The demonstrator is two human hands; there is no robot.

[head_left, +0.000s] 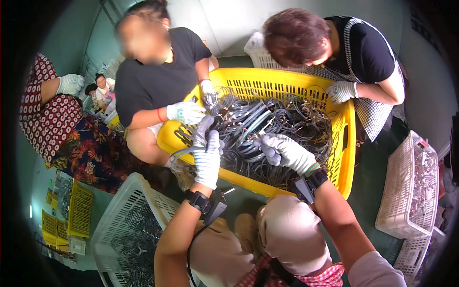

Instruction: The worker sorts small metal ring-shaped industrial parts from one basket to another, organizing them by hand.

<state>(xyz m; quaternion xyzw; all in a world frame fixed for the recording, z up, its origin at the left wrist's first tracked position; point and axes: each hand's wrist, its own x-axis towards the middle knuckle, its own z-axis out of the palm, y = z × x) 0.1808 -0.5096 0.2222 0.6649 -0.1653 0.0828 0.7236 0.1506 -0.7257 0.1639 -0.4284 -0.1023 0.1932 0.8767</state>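
Cables [299,125]: lay tangled in the yellow crate [277,75] before you.
Left hand [206,160]: your gloved grip was closed around some grey cable loops [180,154] above the crate's near-left side.
Right hand [287,152]: your gloved fingers bent at the pile; whether they pinched a cable could not be told.
Co-workers: one person [158,88] handled cables at your left; another person [370,55] rested a glove [342,92] on the rim.

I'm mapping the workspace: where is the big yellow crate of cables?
The crate is central in the head view, just beyond the wearer's knees, with the right hand over its cables.
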